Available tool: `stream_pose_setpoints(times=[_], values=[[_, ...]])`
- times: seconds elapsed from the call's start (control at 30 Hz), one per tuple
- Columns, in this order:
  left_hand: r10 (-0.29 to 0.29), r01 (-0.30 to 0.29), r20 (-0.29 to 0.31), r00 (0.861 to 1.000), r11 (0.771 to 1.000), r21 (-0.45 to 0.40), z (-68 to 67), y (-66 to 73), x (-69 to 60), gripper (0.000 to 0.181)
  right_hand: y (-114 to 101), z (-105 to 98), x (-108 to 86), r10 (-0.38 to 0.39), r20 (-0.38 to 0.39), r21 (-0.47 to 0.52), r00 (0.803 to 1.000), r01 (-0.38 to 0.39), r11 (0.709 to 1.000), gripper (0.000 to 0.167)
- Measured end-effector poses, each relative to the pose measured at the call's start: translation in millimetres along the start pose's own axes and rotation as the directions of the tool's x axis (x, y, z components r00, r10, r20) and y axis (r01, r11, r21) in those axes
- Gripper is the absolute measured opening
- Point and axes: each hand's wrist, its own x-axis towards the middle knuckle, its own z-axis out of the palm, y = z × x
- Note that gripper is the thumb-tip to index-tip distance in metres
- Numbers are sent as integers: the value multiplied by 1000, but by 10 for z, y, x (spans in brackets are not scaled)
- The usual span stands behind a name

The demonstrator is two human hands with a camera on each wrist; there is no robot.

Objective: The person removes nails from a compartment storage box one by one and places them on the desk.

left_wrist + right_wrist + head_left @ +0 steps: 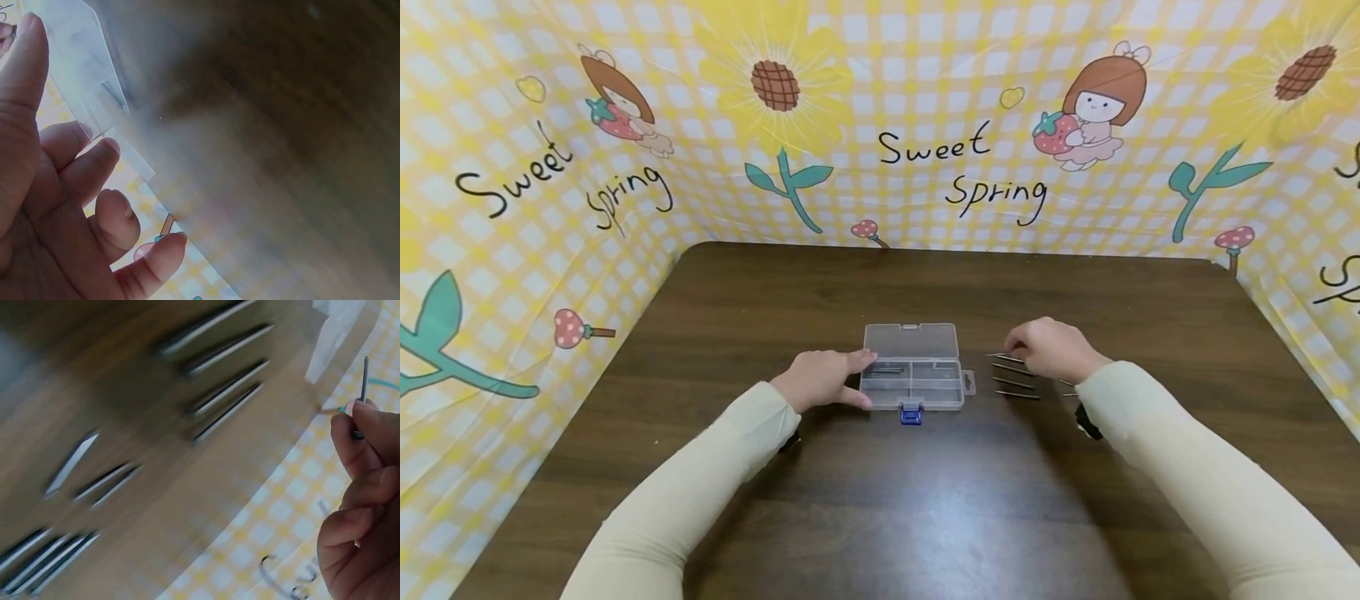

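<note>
A clear plastic compartment box [936,398] lies on the table with its lid [912,342] raised at the back and a blue latch [912,415] at the front. Its left end is held by my left hand [820,379], thumb at the near corner and fingers at the far one. A few nails [887,370] lie in the back left compartment. To the right of the box, my right hand [1056,348] pinches a single nail [365,381] between thumb and forefinger, point outward. Below that hand, loose nails [228,387] lie in a row, not touching the fingers.
More metal pieces [53,562] lie in small groups farther right, partly hidden by the right arm in the head view. A hanging tab [969,382] sticks out from the box's right end. Yellow checked cloth [925,125] walls in the brown table [820,500].
</note>
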Motion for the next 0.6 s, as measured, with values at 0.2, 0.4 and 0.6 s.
stream_pose_setpoints(times=[0.2,0.4,0.6], values=[[17,-17,-7,1000,1000,4,-6,19,-11,85,272,-16,-324,55,-42,35,998,-53,998,18],[13,-13,-11,1000,1000,3,-7,29,-12,85,563,-51,-628,123,-31,25,992,-122,992,14],[13,-13,-5,1000,1000,-8,-5,-6,-29,85,782,-103,-865,187,-22,10,982,-187,982,13]])
